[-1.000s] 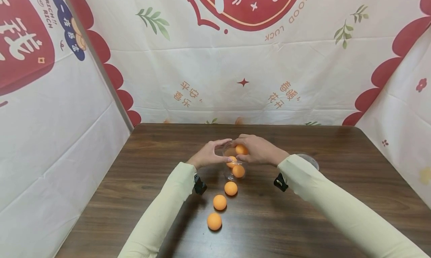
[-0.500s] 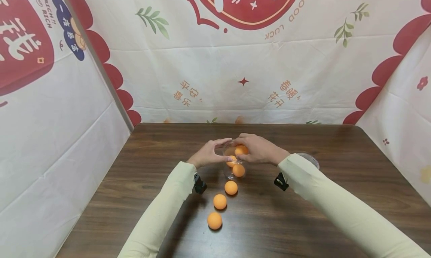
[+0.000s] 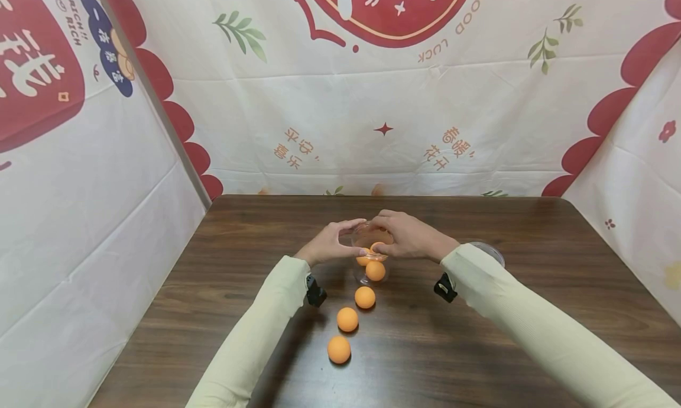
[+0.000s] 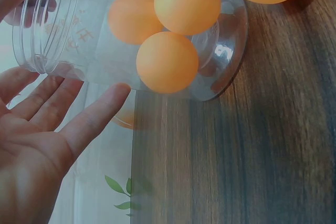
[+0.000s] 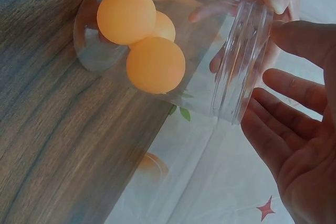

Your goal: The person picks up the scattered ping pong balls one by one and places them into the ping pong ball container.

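A clear plastic jar (image 4: 97,40) with a threaded mouth stands upright on the table between both hands. Inside it lie three orange ping-pong balls (image 5: 156,65). My left hand (image 3: 331,243) holds the jar near its rim, thumb in front and fingers round the far side. At the opposite side of the mouth is my right hand (image 3: 407,236), its loosely bent fingers around the rim with no ball between them. In front of the jar, three more ping-pong balls (image 3: 347,320) rest in a slanting row; the closest of these to the jar sits just before its base.
A clear round lid (image 3: 488,253) lies to the right, partly hidden by the right forearm. The dark wood-grain table (image 3: 255,230) ends at a printed white cloth (image 3: 340,100) behind, with further cloth at both sides.
The ping-pong ball by my right hand's fingers at the jar's mouth has been let go and dropped down into the jar. Both hands stay almost where they were.
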Motion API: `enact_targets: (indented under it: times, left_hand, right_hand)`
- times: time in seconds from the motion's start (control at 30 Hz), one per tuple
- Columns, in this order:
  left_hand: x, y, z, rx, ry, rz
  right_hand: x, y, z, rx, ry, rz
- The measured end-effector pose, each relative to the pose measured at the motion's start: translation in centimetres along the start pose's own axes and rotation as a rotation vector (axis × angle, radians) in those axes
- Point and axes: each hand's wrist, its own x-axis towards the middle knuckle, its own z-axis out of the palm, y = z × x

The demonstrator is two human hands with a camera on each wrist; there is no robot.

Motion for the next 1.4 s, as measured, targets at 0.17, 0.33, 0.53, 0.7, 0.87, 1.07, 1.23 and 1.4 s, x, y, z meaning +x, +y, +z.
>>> enact_targets:
  times: [0.17, 0.33, 0.53, 0.7, 0.87, 1.07, 1.23, 1.4]
  left_hand:
    - [0.0, 0.0, 0.1, 0.004, 0.002, -0.013]
    - [0.0, 0.0, 0.2, -0.004, 0.002, -0.023]
    - [0.0, -0.2, 0.2, -0.015, 0.01, -0.027]
    - [-0.1, -0.4, 0.1, -0.011, 0.002, -0.016]
    - [-0.1, -0.4, 0.1, -0.014, -0.002, -0.006]
    - [0.0, -0.4, 0.2, -0.024, 0.006, -0.006]
    - [0.0, -0.4, 0.2, -0.027, 0.016, -0.006]
    - [-0.1, -0.5, 0.3, -0.042, 0.025, -0.005]
  right_hand:
    - [-0.2, 0.0, 0.0, -0.001, 0.008, 0.007]
    - [-0.5, 0.3, -0.1, -0.003, 0.012, 0.005]
    - [-0.9, 0.9, -0.4, -0.006, 0.031, 0.02]
    - [-1.2, 1.3, -0.4, 0.004, 0.002, 0.077]
    - [-1.7, 1.7, 0.0, 0.06, -0.018, 0.131]
    - [-2.0, 2.0, 0.6, 0.142, -0.012, 0.169]
    - [-2.2, 2.4, 1.7, 0.262, 0.046, 0.204]
    - [-2.6, 2.8, 2.9, 0.404, 0.137, 0.231]
